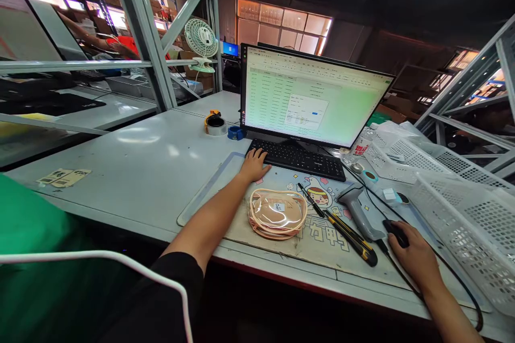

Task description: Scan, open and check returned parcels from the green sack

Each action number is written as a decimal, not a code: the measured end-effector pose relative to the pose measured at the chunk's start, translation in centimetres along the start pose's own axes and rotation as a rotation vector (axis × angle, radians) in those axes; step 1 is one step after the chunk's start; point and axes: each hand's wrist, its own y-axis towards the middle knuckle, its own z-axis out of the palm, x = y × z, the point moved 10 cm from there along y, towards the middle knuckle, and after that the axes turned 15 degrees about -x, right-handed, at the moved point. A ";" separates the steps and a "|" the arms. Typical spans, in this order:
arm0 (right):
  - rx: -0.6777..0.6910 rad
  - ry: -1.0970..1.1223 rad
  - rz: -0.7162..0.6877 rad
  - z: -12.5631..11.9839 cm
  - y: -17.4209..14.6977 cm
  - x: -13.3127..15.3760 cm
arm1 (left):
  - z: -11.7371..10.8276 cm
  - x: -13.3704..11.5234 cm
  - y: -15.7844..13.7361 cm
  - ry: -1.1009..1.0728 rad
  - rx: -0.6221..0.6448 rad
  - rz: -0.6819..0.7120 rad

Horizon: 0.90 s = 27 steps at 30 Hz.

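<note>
My left hand (255, 165) lies with its fingers spread on the left end of the black keyboard (298, 158). On the right, my right hand (414, 254) is wrapped over a black computer mouse (396, 233). Between my arms, a stack of clear pouches with peach-coloured trim (277, 214) rests on the printed desk mat (241, 230). Beside the pouches lie a black pen (311, 200) and a yellow and black utility knife (351, 237). A grey barcode scanner (361, 216) is just left of the mouse. Behind the keyboard, the monitor (309, 96) displays a table with a small dialog box.
White perforated baskets (462, 236) line the right side. Tape rolls (216, 124) sit left of the monitor, and paper tags (64, 178) lie at the table's left. A clip fan (201, 40) hangs on the metal frame (140, 27). A white cable (120, 258) crosses the lower left.
</note>
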 end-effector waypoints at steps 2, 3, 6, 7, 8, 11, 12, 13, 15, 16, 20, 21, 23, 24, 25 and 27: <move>0.004 -0.004 0.005 0.1 0.0 -0.1 | -0.1 -0.1 0.0 0.007 0.011 0.006; 0.007 -0.004 0.010 0.1 0.0 -0.2 | -0.1 -0.2 0.0 0.013 0.017 0.008; 0.020 -0.001 0.011 0.2 0.0 -0.2 | -0.3 -0.4 -0.1 0.038 0.037 0.007; 0.022 -0.003 0.008 0.1 0.0 -0.1 | -0.5 -0.4 -0.1 0.044 0.042 0.003; 0.021 -0.005 0.005 0.1 0.0 -0.1 | -0.6 -0.5 0.0 0.048 0.046 -0.002; 0.012 -0.015 0.008 0.1 0.0 -0.1 | -1.0 -0.6 0.0 0.055 0.048 -0.015; 0.011 -0.018 0.009 0.1 0.0 -0.2 | -1.0 -0.7 0.0 0.058 0.051 -0.016; 0.011 -0.020 0.008 0.2 0.0 -0.2 | -1.0 -0.8 0.0 0.063 0.055 -0.015; 0.006 -0.019 -0.002 0.3 0.0 -0.2 | -1.0 -1.0 0.1 0.075 0.062 -0.010; 0.003 -0.018 -0.011 0.4 0.0 -0.2 | -0.9 -1.0 0.1 0.081 0.064 -0.009; -0.018 -0.040 -0.056 0.2 0.1 0.4 | -0.7 -1.4 0.3 0.106 0.055 0.012; -0.028 -0.048 -0.065 0.1 0.1 0.4 | -0.6 -1.5 0.3 0.112 0.053 0.022; -0.037 -0.059 -0.074 0.2 0.2 0.1 | -0.6 -1.7 0.3 0.117 0.043 0.040; -0.030 -0.063 -0.075 0.4 0.1 -0.2 | -0.6 -1.8 0.3 0.116 0.035 0.043; -0.017 -0.066 -0.074 0.7 0.1 -0.7 | -0.7 -1.7 0.2 0.114 0.026 0.041; 0.007 -0.073 -0.073 1.3 0.0 -1.5 | -0.7 -1.6 0.2 0.105 0.007 0.035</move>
